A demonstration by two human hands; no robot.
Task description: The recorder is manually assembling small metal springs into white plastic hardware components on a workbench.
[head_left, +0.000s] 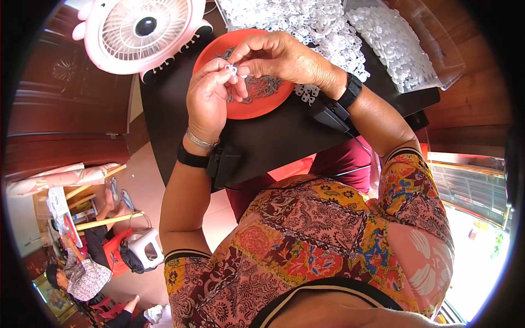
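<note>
Over the red plate (235,112), my two hands meet at the fingertips. My left hand (209,98) is closed in a pinch on a small white plastic clip (232,69) with a ring-shaped part. Close against it, my right hand (287,59) has its thumb and forefinger drawn together; what sits between them is too small to make out. In the plate lie many thin grey pieces (265,87), nail-like in shape, partly hidden by my hands. A heap of similar white plastic clips (306,24) spreads just beyond and to the right of the plate.
A clear plastic bin (451,68) full of white pieces (391,46) stands at the right of the black table (180,136). A pink and white fan (145,33) is at the far left. Another person (82,273) sits at the lower left, near a white stool (146,249).
</note>
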